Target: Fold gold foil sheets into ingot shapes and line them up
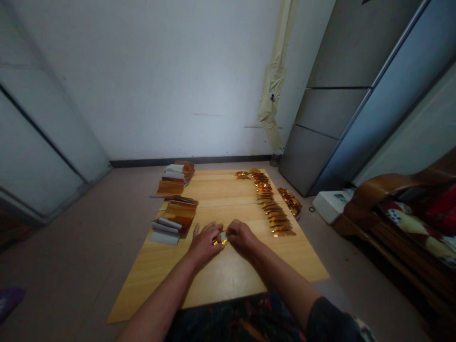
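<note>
Both hands meet over the middle of a low wooden table (213,280), on a small sheet of gold foil paper (223,236) that shows a whitish back and a shiny gold edge. My left hand (207,240) grips its left side, fingers closed. My right hand (241,236) pinches the right side, its fingertips partly hidden. To the left lie stacks of gold paper sheets, a nearer stack (183,213) and a farther stack (171,186), some with grey-white backs turned up. Along the right runs a row of folded gold paper pieces (269,202), overlapping each other.
Beside the table's right edge stands a container heaped with folded gold pieces (290,202). A white box (330,205) sits on the floor near a wooden bench (377,190). A grey refrigerator (317,123) stands behind, against the white wall (185,85).
</note>
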A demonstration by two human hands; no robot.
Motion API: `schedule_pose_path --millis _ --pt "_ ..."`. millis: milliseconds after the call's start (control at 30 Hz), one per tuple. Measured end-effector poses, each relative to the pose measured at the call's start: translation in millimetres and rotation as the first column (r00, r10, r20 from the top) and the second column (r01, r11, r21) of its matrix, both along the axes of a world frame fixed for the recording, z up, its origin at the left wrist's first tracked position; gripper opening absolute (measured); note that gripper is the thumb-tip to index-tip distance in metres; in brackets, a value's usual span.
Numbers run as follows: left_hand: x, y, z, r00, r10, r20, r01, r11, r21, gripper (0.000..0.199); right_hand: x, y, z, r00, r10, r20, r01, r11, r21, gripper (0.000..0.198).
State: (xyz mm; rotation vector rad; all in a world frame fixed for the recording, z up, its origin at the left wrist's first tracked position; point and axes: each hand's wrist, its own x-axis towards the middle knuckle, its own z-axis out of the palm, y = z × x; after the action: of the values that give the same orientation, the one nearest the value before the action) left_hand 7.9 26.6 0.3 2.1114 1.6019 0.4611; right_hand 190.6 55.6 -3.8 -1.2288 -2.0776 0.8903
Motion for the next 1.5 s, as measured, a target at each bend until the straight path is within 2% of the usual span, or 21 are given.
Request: schedule_pose_path --millis 200,400,633,767,1000,1167,1500 --pt "0 0 1.7 1.000 -0.007 0.001 0.007 1.000 -0.002 0.006 1 -4 -1 1.000 0.019 -0.024 -0.020 0.999 -0.045 0.015" --pt "0 -1 2.5 1.000 -0.008 0.003 0.008 1.000 -0.001 0.005 2 2 -1 1.000 0.022 0.007 -0.021 0.999 -0.024 0.024" --pt "6 -2 -3.4 0.998 0.057 0.013 -0.057 0.997 0.045 0.007 -4 0 -6 0.984 -0.160 -0.078 0.166 0.983 0.074 0.029" --pt "8 -4 -4.4 0.997 0.072 0.017 -0.072 0.996 0.053 0.008 -2 1 -2 0.961 -0.257 -0.106 0.265 0.961 0.074 0.025" --pt "7 -2 -4.2 0.998 0.069 -0.004 -0.069 0.996 0.051 0.008 -1 -5 3 0.990 -0.132 0.049 0.132 0.991 0.006 0.023" --pt "5 -1 -6.3 0.998 0.053 -0.020 -0.052 0.997 0.061 0.007 -5 -6 0 0.983 -0.127 0.131 0.124 0.992 0.035 0.020" --pt "4 -1 -10.5 0.999 0.042 -0.033 -0.039 0.996 0.074 0.009 -9 -19 2 0.977 -0.166 0.134 0.145 0.977 0.157 0.017"
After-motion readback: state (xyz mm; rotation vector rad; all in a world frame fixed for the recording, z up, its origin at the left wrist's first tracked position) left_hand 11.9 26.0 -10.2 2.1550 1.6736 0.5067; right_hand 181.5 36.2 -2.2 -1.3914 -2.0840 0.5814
